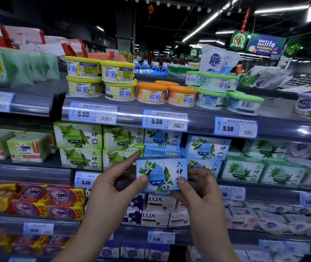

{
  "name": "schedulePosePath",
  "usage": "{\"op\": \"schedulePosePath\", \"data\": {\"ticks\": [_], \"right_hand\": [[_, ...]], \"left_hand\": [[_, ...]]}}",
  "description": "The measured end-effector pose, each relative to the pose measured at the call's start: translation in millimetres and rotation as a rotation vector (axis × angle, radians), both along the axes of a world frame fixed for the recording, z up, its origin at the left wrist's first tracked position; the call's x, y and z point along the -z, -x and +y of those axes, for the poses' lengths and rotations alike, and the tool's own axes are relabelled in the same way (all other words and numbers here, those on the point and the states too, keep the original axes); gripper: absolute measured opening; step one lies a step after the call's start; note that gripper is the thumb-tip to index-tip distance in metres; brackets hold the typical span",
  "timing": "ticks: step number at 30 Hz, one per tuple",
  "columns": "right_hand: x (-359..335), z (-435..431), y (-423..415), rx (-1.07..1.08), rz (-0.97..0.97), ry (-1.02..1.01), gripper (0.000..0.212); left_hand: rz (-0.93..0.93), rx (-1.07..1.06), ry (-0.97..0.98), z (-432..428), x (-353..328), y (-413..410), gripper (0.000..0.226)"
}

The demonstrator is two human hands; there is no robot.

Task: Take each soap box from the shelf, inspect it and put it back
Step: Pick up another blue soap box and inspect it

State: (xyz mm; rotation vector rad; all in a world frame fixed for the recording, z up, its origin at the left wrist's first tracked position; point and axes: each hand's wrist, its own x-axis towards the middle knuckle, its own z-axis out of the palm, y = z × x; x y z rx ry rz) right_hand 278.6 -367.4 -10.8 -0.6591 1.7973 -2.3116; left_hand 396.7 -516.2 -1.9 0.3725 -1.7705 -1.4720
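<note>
A blue soap box point(162, 173) with white flowers and green leaves is held front-on in both hands, just in front of the middle shelf. My left hand point(113, 188) pinches its left end, thumb on the front and forefinger stretched along the top. My right hand point(198, 190) grips its right end with the thumb on the front face. Behind it, more blue soap boxes point(206, 148) stand stacked on the shelf, and green soap boxes point(79, 136) of the same brand sit to the left.
The shelf above carries round air-freshener tubs point(118, 72) behind a price rail point(165, 121). Below are LUX soap boxes point(160, 202) and red-yellow OMO bars point(62, 198). Aloe-green boxes point(243, 170) fill the shelf to the right.
</note>
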Motion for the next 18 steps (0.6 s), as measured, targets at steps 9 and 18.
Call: {"op": "schedulePosePath", "data": {"ticks": [9, 18], "right_hand": [[-28, -12, 0, 0.015, 0.299, -0.209, 0.039], [-15, -15, 16, -0.034, 0.141, -0.300, 0.052]], "left_hand": [[0.096, -0.327, 0.172, -17, -20, 39, 0.034], [-0.093, -0.185, 0.264, -5, -2, 58, 0.061]]}}
